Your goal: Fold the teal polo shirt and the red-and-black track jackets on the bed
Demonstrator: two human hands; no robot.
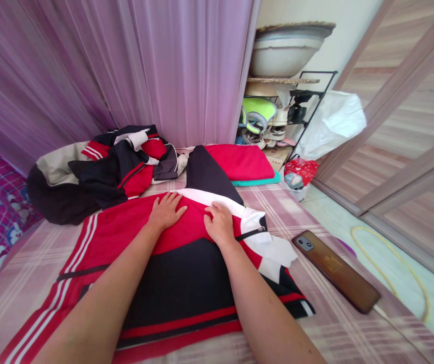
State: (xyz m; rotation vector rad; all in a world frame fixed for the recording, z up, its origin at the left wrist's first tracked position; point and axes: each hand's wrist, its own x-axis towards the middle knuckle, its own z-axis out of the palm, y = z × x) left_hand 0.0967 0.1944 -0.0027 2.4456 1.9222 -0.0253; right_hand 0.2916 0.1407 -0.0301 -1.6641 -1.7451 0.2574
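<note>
A red, black and white zip-up jacket (190,268) lies spread on the checked bedcover, its white collar (253,222) with a dark zip pointing right. My left hand (166,210) rests flat on the red part near its far edge, fingers spread. My right hand (219,221) lies on the red cloth beside the white band, fingers slightly bent and thumb apart. One black sleeve (209,174) stretches away toward the curtain. Both forearms cover parts of the black panel and the red, white-striped side.
A rumpled pile of clothes (126,162) sits at the back left. Folded red cloth (240,161) lies over a teal one at the back. A brown-cased phone (334,270) with a cable is on the right. Beyond stand a shoe rack (311,121) and purple curtain (164,71).
</note>
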